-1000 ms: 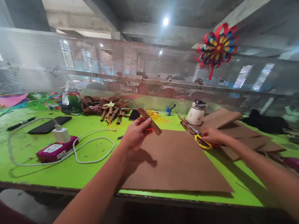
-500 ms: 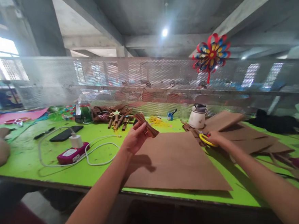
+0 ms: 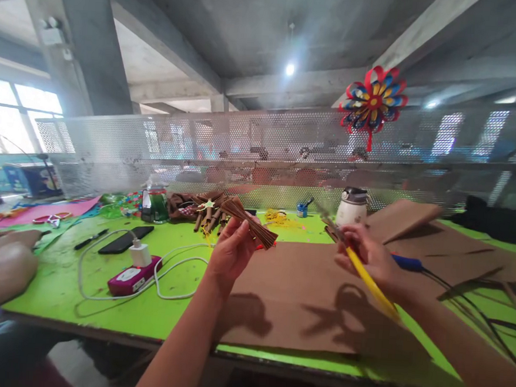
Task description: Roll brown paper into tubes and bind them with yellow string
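My left hand (image 3: 233, 248) pinches a folded bundle of brown paper (image 3: 258, 229), narrow at the grip and fanned out at its ends. In my right hand (image 3: 371, 257) is a pair of scissors (image 3: 358, 271) with yellow handles; the blades point up and away, blurred by motion. Beneath both hands a large brown paper sheet (image 3: 286, 301) lies flat at the table's front edge, with the shadows of hand and scissors falling on it.
On the green table (image 3: 61, 280) stand a magenta power socket (image 3: 132, 276) with a white cable, a black phone (image 3: 125, 240), a white bottle (image 3: 352, 209) and a small blue jar (image 3: 301, 209). Brown paper pieces (image 3: 458, 243) lie at right. Another person's arm (image 3: 12, 265) rests at left.
My right hand has lifted the scissors off the table by the white bottle and brought them nearer, over the sheet. The paper bundle in my left hand has turned slightly. The view has shifted left.
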Motion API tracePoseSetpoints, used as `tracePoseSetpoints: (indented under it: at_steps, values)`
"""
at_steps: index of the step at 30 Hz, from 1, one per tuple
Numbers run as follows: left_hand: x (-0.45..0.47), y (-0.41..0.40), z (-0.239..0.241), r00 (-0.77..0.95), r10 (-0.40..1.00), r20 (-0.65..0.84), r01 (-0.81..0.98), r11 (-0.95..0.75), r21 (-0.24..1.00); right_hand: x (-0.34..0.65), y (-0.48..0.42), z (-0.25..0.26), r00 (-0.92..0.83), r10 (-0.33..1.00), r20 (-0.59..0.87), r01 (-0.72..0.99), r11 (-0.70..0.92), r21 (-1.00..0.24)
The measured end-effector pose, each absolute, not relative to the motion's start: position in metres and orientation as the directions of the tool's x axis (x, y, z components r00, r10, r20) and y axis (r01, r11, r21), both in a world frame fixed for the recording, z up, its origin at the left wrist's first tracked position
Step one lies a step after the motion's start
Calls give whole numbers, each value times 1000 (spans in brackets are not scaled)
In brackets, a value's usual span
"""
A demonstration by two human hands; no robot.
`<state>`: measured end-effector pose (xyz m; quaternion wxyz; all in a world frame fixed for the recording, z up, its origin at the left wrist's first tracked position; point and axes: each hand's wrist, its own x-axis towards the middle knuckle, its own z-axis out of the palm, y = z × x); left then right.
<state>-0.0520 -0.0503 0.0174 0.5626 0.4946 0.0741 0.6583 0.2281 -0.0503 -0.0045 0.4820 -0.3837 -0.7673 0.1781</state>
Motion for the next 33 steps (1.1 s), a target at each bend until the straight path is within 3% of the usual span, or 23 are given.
tracePoseSetpoints:
  at_steps: [4, 9, 12, 22, 27, 33]
  values:
    - [-50, -54, 20, 122, 813, 569, -658, -363, 660, 205, -72, 6, -409, 727, 551, 521, 682, -514]
    - [-49, -54, 20, 122, 800, 587, -641, -389, 662, 195, -79, 5, -429, 638, 639, 600, 730, -327]
    - [-47, -54, 20, 134, 804, 580, -620, -389, 682, 196, -78, -1, -418, 614, 669, 618, 732, -286]
    - [-38, -49, 7, 193, 835, 515, -590, -320, 741, 183, -92, -1, -361, 690, 628, 594, 689, -416]
    - [-32, -50, 7, 185, 829, 528, -571, -347, 744, 171, -106, 0, -269, 778, 568, 648, 582, -491]
    - [-30, -56, 8, 209, 820, 532, -563, -344, 751, 158, -106, -12, -269, 770, 578, 601, 603, -524]
